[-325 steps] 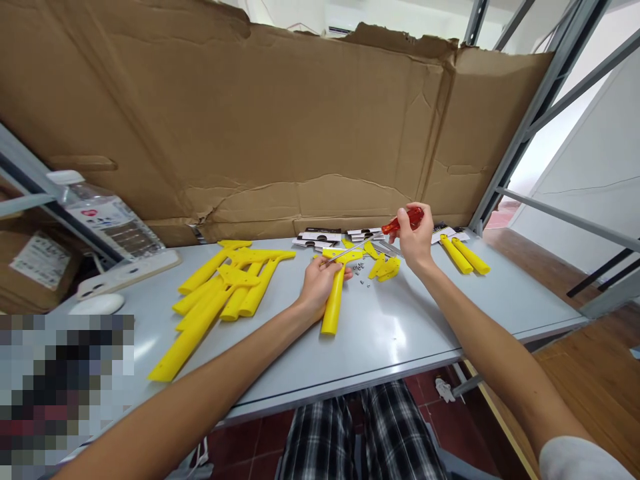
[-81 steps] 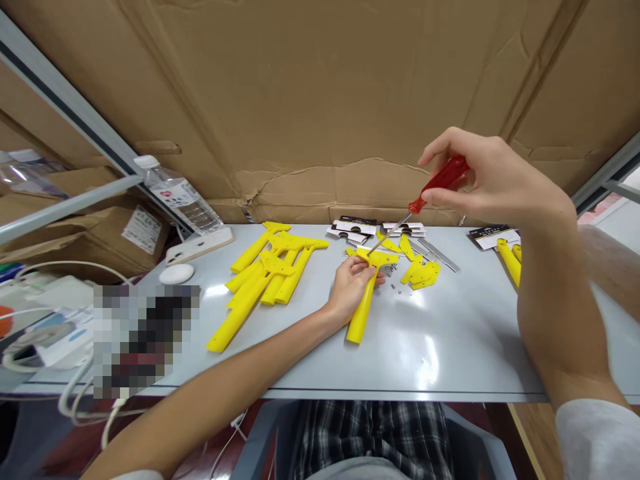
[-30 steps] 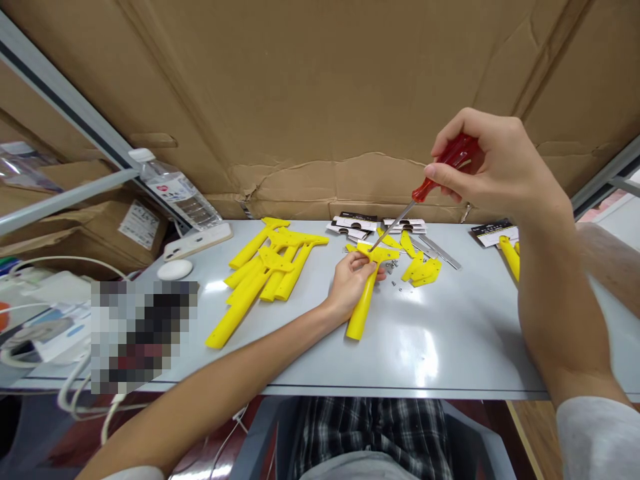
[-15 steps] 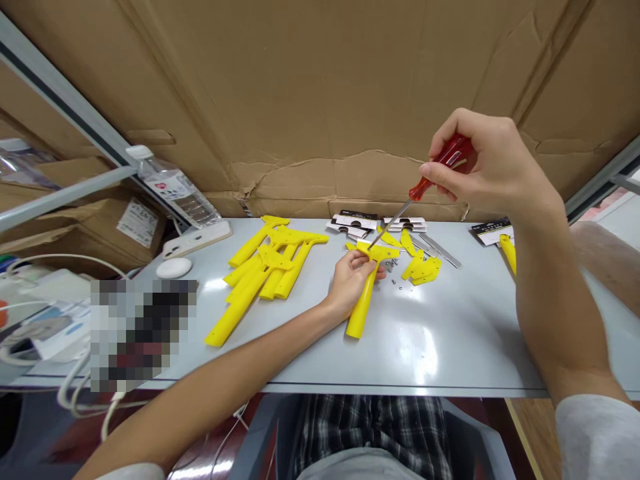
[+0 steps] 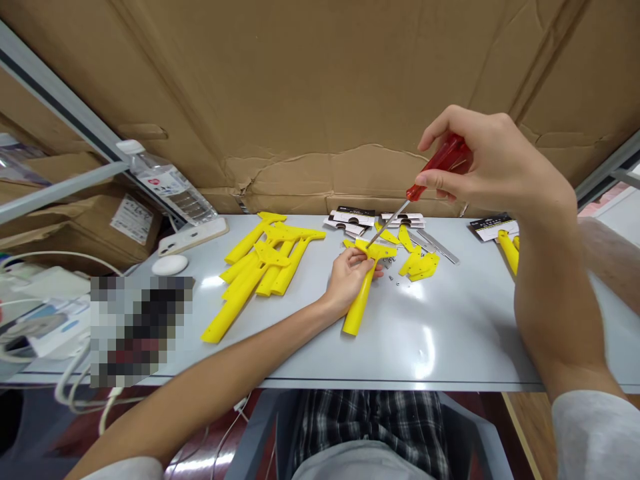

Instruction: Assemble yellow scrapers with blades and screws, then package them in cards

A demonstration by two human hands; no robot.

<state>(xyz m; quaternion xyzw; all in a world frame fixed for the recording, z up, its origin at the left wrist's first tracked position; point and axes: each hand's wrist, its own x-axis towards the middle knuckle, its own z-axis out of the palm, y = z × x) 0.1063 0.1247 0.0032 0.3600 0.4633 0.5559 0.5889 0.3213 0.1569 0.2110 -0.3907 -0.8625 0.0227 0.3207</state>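
Observation:
My left hand (image 5: 349,281) is closed around the neck of a yellow plastic scraper handle (image 5: 359,310), which lies slanted on the table with its wide head away from me. In my right hand (image 5: 493,160), raised above the table, is a screwdriver with a clear red grip (image 5: 447,165); the thumb and fingers are around it. Its metal shaft slopes down to the left, and the tip meets the head of the scraper handle. Small screws (image 5: 391,277) lie just right of my left hand. Beyond them are loose yellow plates (image 5: 420,265) and flat metal blades (image 5: 439,247).
Several yellow scraper handles (image 5: 235,301) lie piled at the left. Cardboard package cards (image 5: 353,219) lie at the back, with another card (image 5: 493,227) at the right. A phone (image 5: 193,237), a white round case (image 5: 170,265) and a water bottle (image 5: 173,187) are at the left. Cardboard (image 5: 320,87) stands behind the table.
My right forefinger has lifted a little from the red grip. The screwdriver tip and the scraper handle keep their places relative to each other; the whole view has shifted slightly.

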